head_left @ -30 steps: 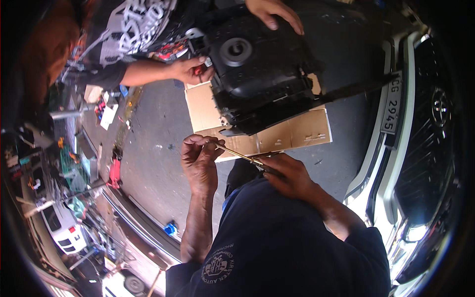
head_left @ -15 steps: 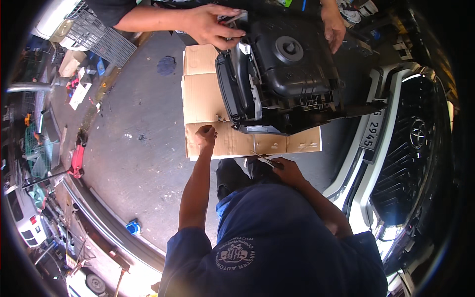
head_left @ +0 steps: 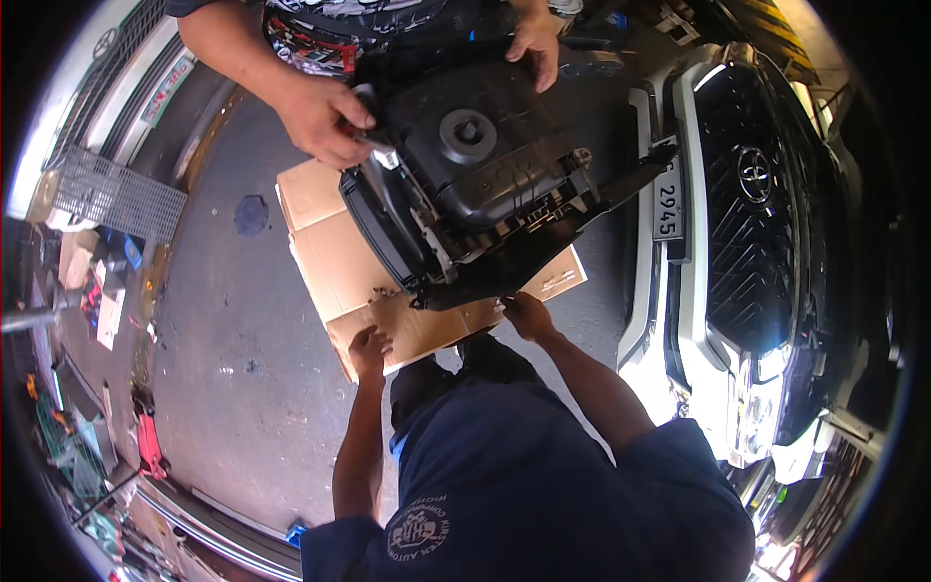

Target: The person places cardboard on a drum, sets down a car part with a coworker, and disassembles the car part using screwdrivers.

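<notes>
Hands, left (head_left: 369, 349) and right (head_left: 527, 314), press flat on cardboard (head_left: 339, 262).

Shining hard from above, daylight glaring off white car bumper (head_left: 700, 320). Throwing short dark shadows on cardboard (head_left: 335, 262). Bending straight edges near rim; vignetting black corners. Staying sharp centrally.

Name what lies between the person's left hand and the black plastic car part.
In the head view, bare flattened cardboard separates the left hand from the black car part.
</notes>
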A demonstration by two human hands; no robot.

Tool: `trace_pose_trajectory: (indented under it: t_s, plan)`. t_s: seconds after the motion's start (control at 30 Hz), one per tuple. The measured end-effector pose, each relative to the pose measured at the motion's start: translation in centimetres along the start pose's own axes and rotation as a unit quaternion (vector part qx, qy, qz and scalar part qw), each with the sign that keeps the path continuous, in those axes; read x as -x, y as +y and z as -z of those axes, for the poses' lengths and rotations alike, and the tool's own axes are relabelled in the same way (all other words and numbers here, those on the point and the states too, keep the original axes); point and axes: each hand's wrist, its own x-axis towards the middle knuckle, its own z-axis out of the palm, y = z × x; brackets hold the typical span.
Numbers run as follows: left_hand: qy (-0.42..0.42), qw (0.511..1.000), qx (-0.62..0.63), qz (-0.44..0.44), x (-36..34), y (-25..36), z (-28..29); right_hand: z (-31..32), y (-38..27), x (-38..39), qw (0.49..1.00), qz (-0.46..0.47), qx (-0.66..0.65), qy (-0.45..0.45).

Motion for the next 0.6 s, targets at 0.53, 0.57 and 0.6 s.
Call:
trace_pose_trajectory:
  t_s: [0.53,0.57,0.6]
  plan:
    - [-0.213,0.782,-0.346,-0.473,11.7,16.0,-10.1,0.9,-4.5,-1.1,0.879,-0.179,-0.437,0.06]
    - [-0.209,0.785,-0.344,-0.472,12.0,15.9,-10.3,2.3,-4.5,-0.3,0.831,-0.183,-0.519,0.082]
    - [-0.223,0.784,-0.341,-0.469,12.3,15.5,-10.2,3.7,-4.5,0.3,0.823,-0.187,-0.526,0.1]
